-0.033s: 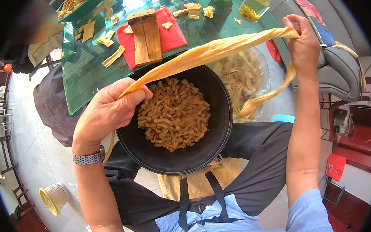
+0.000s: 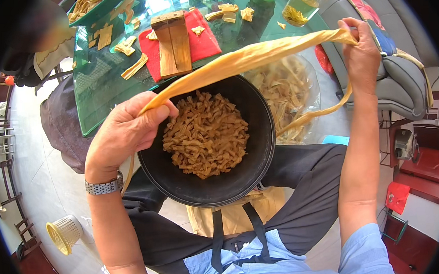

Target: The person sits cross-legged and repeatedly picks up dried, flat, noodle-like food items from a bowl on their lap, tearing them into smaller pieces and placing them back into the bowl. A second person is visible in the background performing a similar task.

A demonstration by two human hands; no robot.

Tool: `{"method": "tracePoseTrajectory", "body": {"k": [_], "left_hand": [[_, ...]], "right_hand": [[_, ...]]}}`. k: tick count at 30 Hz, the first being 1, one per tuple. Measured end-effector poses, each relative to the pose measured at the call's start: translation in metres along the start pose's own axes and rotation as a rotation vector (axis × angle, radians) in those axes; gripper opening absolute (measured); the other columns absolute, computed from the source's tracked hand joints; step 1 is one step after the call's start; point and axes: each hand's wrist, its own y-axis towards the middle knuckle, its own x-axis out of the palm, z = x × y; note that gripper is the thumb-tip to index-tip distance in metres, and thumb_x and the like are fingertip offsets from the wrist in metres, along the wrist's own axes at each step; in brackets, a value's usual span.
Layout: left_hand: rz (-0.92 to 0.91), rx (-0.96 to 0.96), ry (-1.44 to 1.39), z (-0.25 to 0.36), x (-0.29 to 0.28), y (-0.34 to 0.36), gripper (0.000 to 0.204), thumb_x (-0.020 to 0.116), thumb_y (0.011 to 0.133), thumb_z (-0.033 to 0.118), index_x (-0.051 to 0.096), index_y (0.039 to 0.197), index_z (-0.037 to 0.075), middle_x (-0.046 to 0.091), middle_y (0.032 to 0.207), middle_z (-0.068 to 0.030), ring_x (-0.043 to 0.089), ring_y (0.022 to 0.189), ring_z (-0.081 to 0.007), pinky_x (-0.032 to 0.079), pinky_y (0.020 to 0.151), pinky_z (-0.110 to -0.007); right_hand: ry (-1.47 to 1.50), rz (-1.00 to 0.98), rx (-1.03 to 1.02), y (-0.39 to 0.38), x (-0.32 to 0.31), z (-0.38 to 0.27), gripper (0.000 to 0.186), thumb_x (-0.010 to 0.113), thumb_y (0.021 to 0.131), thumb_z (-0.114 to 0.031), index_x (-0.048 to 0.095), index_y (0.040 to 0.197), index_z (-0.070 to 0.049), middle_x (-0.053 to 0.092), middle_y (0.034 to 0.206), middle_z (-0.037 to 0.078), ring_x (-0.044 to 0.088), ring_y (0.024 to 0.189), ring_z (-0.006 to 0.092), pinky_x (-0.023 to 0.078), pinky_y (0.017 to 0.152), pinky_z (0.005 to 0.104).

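Seen from above, over a seated lap. Left hand (image 2: 124,135) closed around one end of a long yellowish strip (image 2: 254,54), fingers curled over it at the near-left rim of a black bowl (image 2: 260,149). Right hand (image 2: 360,53) raised far right, pinching the strip's other end, its tail drooping below. Strip stretched taut above the bowl. Bowl resting on the lap, holding a heap of short tan pieces (image 2: 204,135). Beyond it, a green glass table (image 2: 101,89) with a red cloth (image 2: 203,40) and wooden block (image 2: 172,42). Clear bag of more strips (image 2: 287,90) partly hidden behind the bowl. Glass jar (image 2: 304,3) cut off at the far edge. Pale basket (image 2: 64,234) on the floor, near left.
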Motion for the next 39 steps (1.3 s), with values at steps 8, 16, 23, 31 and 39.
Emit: {"method": "tracePoseTrajectory", "body": {"k": [8,16,23,31,39], "left_hand": [[0.038,0.15,-0.134,0.001,-0.01,-0.004,0.019,0.075,0.1,0.023,0.068,0.106,0.006,0.05,0.072,0.0082,0.037,0.053,-0.0009,0.028,0.047,-0.018],[-0.084,-0.032,0.051,0.013,0.014,0.004,0.035,0.091,0.085,0.025,0.063,0.1,0.009,0.058,0.079,0.0078,0.052,0.064,-0.0017,0.038,0.052,-0.018],[-0.154,-0.018,-0.032,0.018,0.033,0.015,0.042,0.091,0.085,0.035,0.063,0.103,0.009,0.06,0.083,0.006,0.054,0.072,-0.0022,0.042,0.059,-0.019],[-0.164,-0.024,-0.065,0.008,0.028,0.015,0.019,0.068,0.105,0.023,0.061,0.104,0.006,0.062,0.076,0.0015,0.057,0.063,-0.0061,0.049,0.058,-0.022],[-0.332,-0.149,0.086,-0.001,0.029,0.019,0.02,0.057,0.111,0.021,0.061,0.1,0.004,0.064,0.079,0.0001,0.061,0.07,-0.0077,0.053,0.065,-0.024]], "right_hand": [[-0.108,-0.292,-0.258,0.004,0.009,0.028,0.033,0.069,0.092,-0.014,0.064,0.124,-0.011,0.073,0.106,0.012,0.07,0.098,0.0372,0.056,0.083,0.0431],[-0.006,-0.868,-0.336,-0.043,0.004,-0.053,0.057,0.082,0.084,-0.025,0.064,0.135,-0.007,0.066,0.134,0.014,0.062,0.123,0.0332,0.048,0.109,0.0414],[0.724,-1.154,-0.424,-0.077,0.016,-0.126,0.06,0.081,0.091,-0.028,0.059,0.141,-0.003,0.066,0.13,0.014,0.065,0.118,0.0293,0.052,0.102,0.0386],[0.491,-0.836,-0.49,-0.072,0.053,-0.094,0.018,0.065,0.098,-0.018,0.066,0.109,-0.004,0.068,0.099,0.018,0.066,0.1,0.04,0.054,0.085,0.0473],[0.878,-1.331,-0.395,-0.088,0.034,-0.13,0.054,0.077,0.091,-0.02,0.059,0.139,-0.005,0.068,0.126,0.014,0.068,0.114,0.0308,0.053,0.099,0.0401]]}}
